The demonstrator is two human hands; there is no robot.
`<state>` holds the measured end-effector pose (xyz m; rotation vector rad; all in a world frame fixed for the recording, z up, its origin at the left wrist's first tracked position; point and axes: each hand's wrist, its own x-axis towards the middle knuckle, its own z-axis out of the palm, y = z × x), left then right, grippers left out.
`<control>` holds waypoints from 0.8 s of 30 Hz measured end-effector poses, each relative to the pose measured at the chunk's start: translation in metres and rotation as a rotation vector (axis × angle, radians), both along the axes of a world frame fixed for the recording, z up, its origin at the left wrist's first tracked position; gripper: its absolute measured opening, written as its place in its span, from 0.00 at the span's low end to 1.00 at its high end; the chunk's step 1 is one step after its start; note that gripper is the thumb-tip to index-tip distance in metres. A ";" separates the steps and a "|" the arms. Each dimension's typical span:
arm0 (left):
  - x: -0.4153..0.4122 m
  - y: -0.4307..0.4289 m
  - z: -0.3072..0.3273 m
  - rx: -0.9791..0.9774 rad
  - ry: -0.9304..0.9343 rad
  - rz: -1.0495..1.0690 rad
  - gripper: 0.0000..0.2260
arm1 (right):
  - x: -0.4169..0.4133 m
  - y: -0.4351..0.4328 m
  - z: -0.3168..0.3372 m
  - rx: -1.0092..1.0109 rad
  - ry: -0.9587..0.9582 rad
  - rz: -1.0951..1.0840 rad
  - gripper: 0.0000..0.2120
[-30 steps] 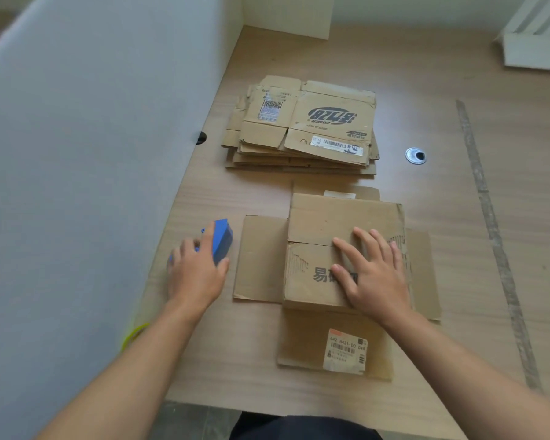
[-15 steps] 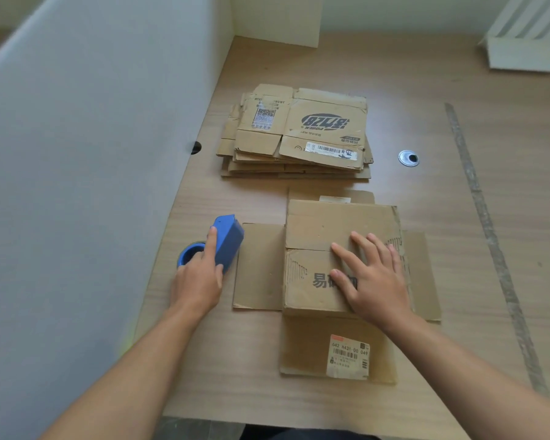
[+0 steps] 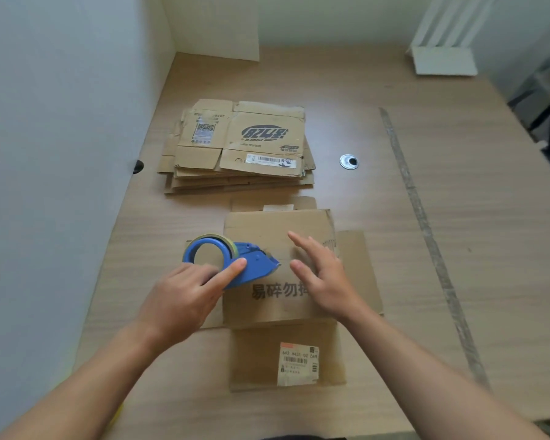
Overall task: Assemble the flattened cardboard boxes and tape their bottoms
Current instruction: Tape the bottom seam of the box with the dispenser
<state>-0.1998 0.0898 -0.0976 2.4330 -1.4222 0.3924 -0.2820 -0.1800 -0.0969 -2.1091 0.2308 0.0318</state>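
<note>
A cardboard box (image 3: 277,306) stands bottom-up on the desk, its bottom flaps folded shut and its other flaps splayed flat around it. My left hand (image 3: 185,296) grips a blue tape dispenser (image 3: 232,260) holding a roll of tape, its nose over the left part of the box's bottom. My right hand (image 3: 324,274) is over the box's right half with fingers spread and straight, just right of the dispenser's nose; whether it touches the cardboard is unclear. A stack of flattened cardboard boxes (image 3: 238,147) lies farther back.
A grey partition wall (image 3: 54,154) runs along the desk's left side. A round metal cable grommet (image 3: 349,161) sits right of the stack. A strip of old tape residue (image 3: 426,236) crosses the desk at right. A white object (image 3: 442,60) stands at the far right corner.
My left hand picked the tape dispenser up from the desk at left and carried it right over the box. My right hand lifted off its flat press and shifted slightly right.
</note>
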 end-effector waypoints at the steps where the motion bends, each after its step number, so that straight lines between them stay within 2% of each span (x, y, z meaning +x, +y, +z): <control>1: 0.001 -0.003 -0.001 0.004 -0.020 -0.015 0.31 | 0.000 -0.002 0.000 0.009 -0.005 0.005 0.24; 7: 0.011 -0.017 0.003 0.059 -0.062 -0.146 0.31 | 0.004 -0.003 -0.004 0.003 -0.022 0.006 0.22; 10: 0.015 -0.023 0.006 0.088 -0.039 -0.204 0.31 | 0.007 -0.003 -0.007 0.025 -0.040 -0.033 0.15; 14: 0.019 -0.026 0.012 0.095 -0.003 -0.225 0.25 | 0.009 -0.002 -0.012 0.061 -0.064 -0.081 0.05; 19: 0.021 -0.039 0.022 0.136 0.126 -0.169 0.26 | 0.008 -0.004 -0.014 0.202 -0.079 -0.190 0.04; 24: 0.025 -0.059 0.029 0.172 0.169 -0.152 0.25 | 0.006 -0.009 -0.011 0.319 -0.070 -0.288 0.06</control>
